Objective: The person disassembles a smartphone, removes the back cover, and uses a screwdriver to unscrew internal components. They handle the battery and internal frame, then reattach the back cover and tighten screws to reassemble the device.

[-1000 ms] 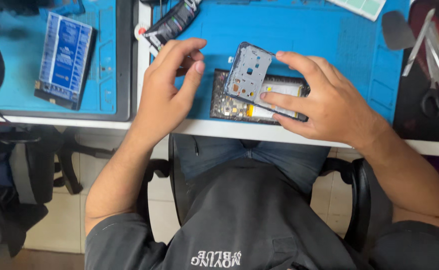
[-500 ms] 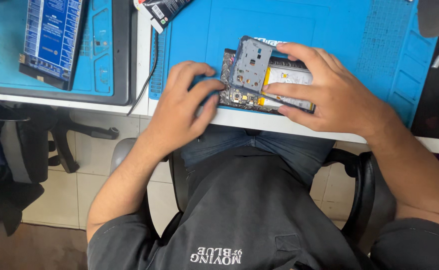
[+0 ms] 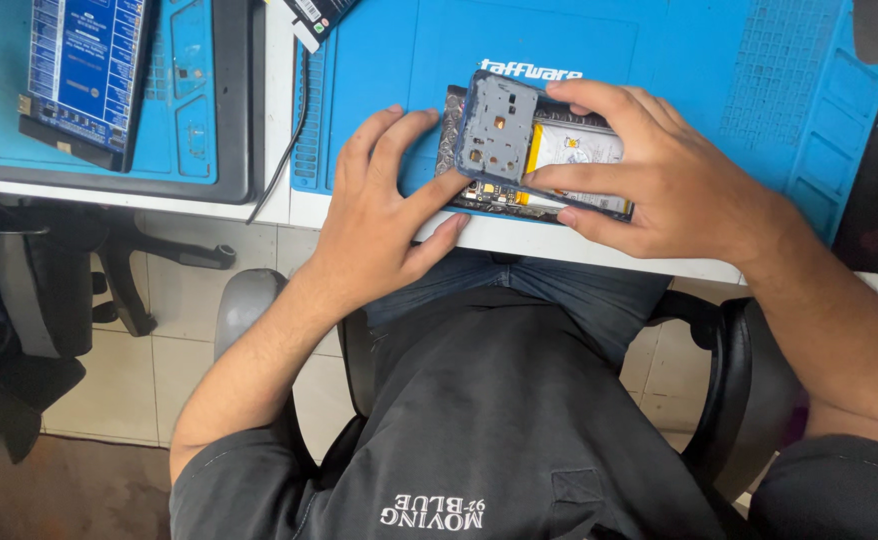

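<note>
Opened phone (image 3: 559,160): lies on blue mat (image 3: 719,90) at the table's near edge. Right hand (image 3: 659,175) fingers clasp it and its lifted grey inner cover (image 3: 497,130). Left hand (image 3: 379,215) fingers spread, thumb touching the phone's left end.

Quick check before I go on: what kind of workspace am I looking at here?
Most likely a phone repair bench. An opened phone with its battery and circuit board bared lies under both hands, on a blue repair mat with moulded parts trays; a blue tester board lies to the left.
</note>
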